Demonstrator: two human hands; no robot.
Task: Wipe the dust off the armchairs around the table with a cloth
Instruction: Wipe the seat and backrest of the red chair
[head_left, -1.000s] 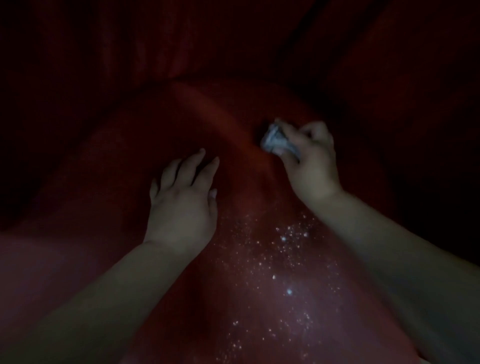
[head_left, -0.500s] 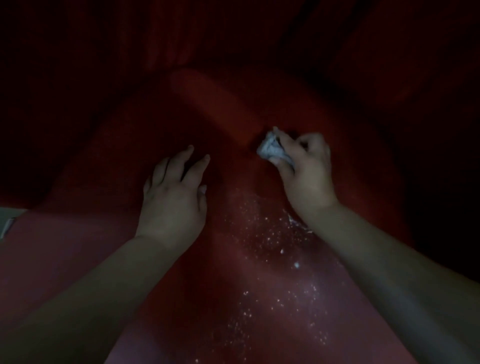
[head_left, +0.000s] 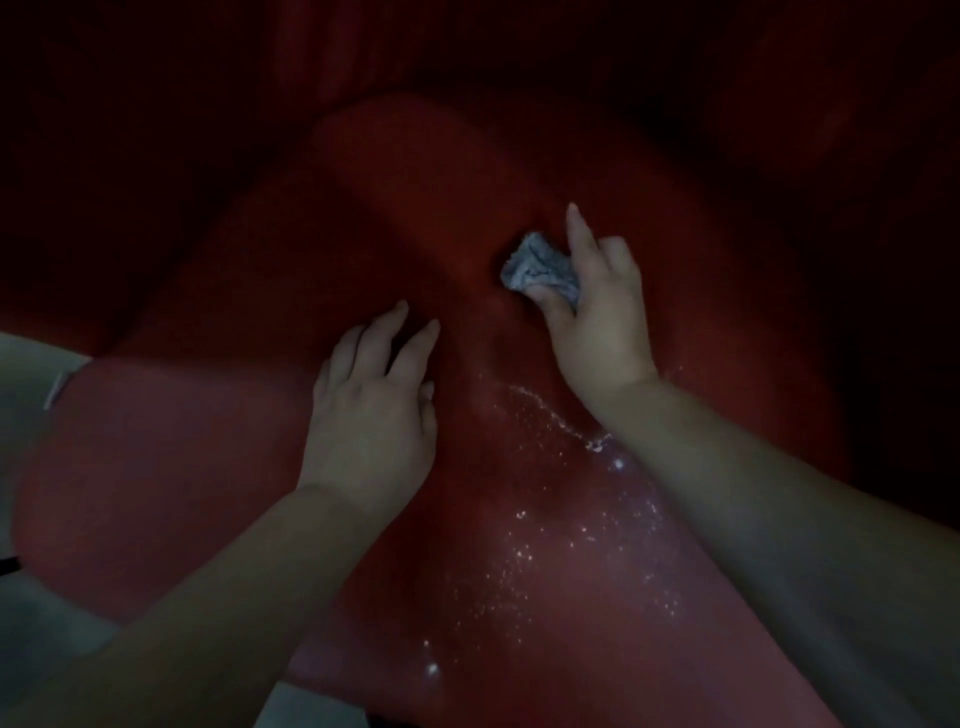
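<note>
Cloth (head_left: 540, 270) bunched in right hand (head_left: 597, 322) on armchair (head_left: 415, 208); left hand (head_left: 374, 410) flat, fingers spread, beside.

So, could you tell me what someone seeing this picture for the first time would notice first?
Probably the pale crumpled cloth, gripped by the right hand against the dark red armchair at centre right. Next, the scatter of white specks on the red fabric, below the cloth and between the forearms. The left hand rests flat on the fabric beside it, fingers spread.
</note>
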